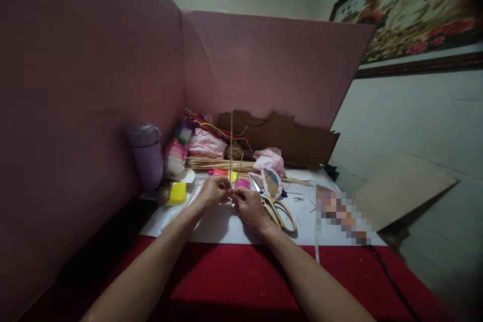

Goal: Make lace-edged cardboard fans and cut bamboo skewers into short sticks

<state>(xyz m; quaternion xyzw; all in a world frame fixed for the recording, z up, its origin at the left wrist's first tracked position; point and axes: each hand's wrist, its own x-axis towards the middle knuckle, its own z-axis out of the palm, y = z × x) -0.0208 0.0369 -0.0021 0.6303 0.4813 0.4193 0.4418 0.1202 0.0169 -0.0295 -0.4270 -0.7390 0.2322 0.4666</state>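
Note:
Both hands meet over the white sheet, fingertips almost touching. My left hand (215, 191) is closed in a pinch on a long thin bamboo stick (231, 136), which stands upright. My right hand (249, 205) pinches beside it, at the foot of a shorter stick (240, 165) that leans slightly right. How the two sticks meet between the fingers is hidden. Gold-handled scissors (286, 215) lie just right of my right hand, blades pointing away. Behind the hands are a magenta block (242, 183) and a yellow packet (233, 176).
A purple tumbler (148, 161) and a yellow block (177, 193) stand left. Bundled sticks (199, 163), a twine ball (234, 151) and pink cloth (269, 160) lie behind. Torn cardboard (302, 142) leans against the pink partition (264, 65). A black cord (392, 279) runs off the right side.

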